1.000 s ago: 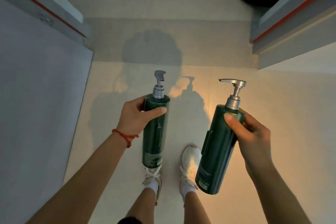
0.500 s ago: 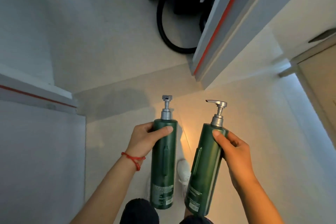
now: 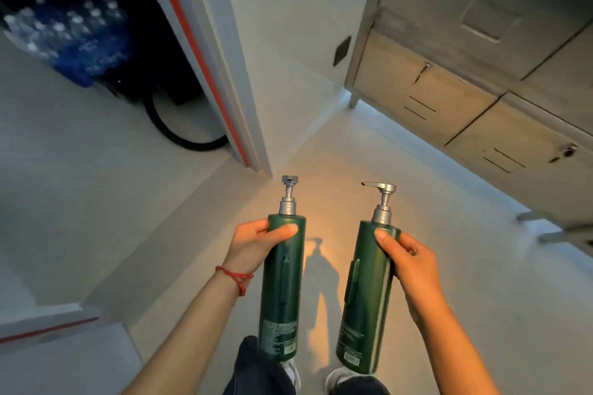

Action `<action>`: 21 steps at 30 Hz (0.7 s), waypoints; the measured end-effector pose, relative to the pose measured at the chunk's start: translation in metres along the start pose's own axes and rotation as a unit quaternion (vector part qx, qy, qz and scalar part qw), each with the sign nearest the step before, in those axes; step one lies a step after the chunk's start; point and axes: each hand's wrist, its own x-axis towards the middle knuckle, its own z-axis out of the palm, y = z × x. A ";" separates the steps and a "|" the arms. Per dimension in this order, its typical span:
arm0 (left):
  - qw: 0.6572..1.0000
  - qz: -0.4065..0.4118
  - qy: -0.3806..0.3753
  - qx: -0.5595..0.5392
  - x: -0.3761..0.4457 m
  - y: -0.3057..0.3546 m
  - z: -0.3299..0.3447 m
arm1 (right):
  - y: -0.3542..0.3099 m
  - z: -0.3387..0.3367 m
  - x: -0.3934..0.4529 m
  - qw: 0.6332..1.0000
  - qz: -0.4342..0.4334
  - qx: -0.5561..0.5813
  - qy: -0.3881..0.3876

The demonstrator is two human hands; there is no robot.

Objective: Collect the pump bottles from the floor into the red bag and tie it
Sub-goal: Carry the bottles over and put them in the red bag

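Observation:
I carry two tall dark green pump bottles with silver pump heads, both upright and well above the pale floor. My left hand (image 3: 256,242), with a red string at the wrist, grips the left pump bottle (image 3: 282,298) near its top. My right hand (image 3: 409,258) grips the right pump bottle (image 3: 364,308) just below its neck. The bottles hang side by side, a short gap between them. No red bag is in view.
A wall corner with a red stripe (image 3: 205,74) juts out ahead on the left; behind it are packs of water bottles (image 3: 67,38) and a black hose (image 3: 179,138). Metal cabinets on legs (image 3: 465,99) line the right. Pale floor (image 3: 353,144) runs between them.
The view has swung up and to the right: the doorway and stripe slid left and the cabinets came into sight. Both hands kept their grips on the bottles.

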 end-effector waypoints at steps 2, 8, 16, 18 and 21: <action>0.999 0.009 -0.030 0.022 -0.006 0.011 0.037 | -0.007 -0.035 -0.010 0.999 -0.007 0.025 0.028; 0.991 0.024 -0.108 0.075 -0.029 0.032 0.164 | -0.018 -0.156 -0.048 0.989 -0.037 0.082 0.115; 0.964 0.041 -0.227 0.133 -0.072 0.048 0.341 | -0.019 -0.304 -0.103 0.954 -0.052 0.158 0.250; 0.951 0.042 -0.263 0.154 -0.082 0.051 0.377 | -0.016 -0.332 -0.116 0.937 -0.051 0.179 0.294; 0.927 0.050 -0.318 0.194 -0.091 0.056 0.429 | -0.009 -0.366 -0.131 0.910 -0.048 0.214 0.353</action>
